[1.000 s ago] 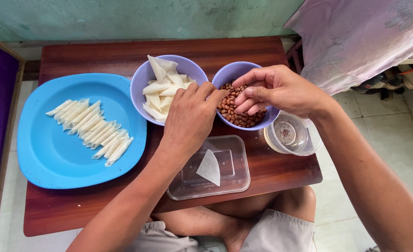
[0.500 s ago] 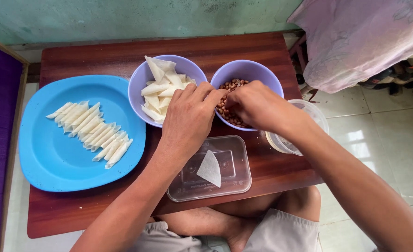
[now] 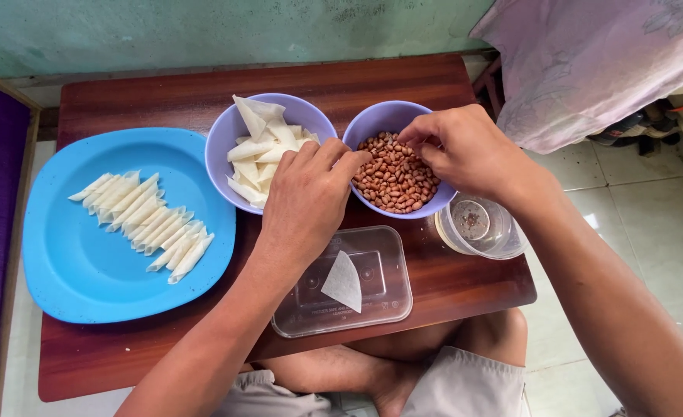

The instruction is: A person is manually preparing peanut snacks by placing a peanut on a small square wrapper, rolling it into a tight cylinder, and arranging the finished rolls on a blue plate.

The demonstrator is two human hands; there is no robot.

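table: low dark-red wooden table (image 3: pixel 202 100), everything sits on it; person sits cross-legged at the near edge
plate: big round blue plastic plate (image 3: pixel 79 262) on the left, carries a staggered row of small rolled white pastry sticks (image 3: pixel 145 220)
wrapper bowl: lilac plastic bowl (image 3: pixel 226 147), centre, loosely piled with white triangular pastry wrappers (image 3: pixel 260 147); touching or just beside the peanut bowl, cannot tell which
peanut bowl: second lilac plastic bowl (image 3: pixel 372 120), right of centre, about full of red-skinned peanuts (image 3: pixel 395 181)
tray: clear rectangular plastic container (image 3: pixel 380 301) near the front edge, one cut white wrapper triangle (image 3: pixel 343 282) lying flat in it
cup: small clear round plastic cup (image 3: pixel 480 228) just right of the peanut bowl, close to the table's right edge, partly under the right wrist
left hand (image 3: pixel 307 205): palm down, fingers curled together at the seam between the two bowls, fingertips at the peanut bowl rim; whether it pinches a wrapper is hidden, cannot tell
right hand (image 3: pixel 465 150): over the far-right side of the peanut bowl, fingertips bunched down into the nuts; looks like a pinch, grip contents not visible
risk 1: right forearm passes right over the cup; dragging the wrist back low could knock it off the edge
risk 2: peanuts heaped near the rim, a sloppy pick likely scatters some onto the table
risk 3: left hand leaning on the rim could tip or shove that bowl
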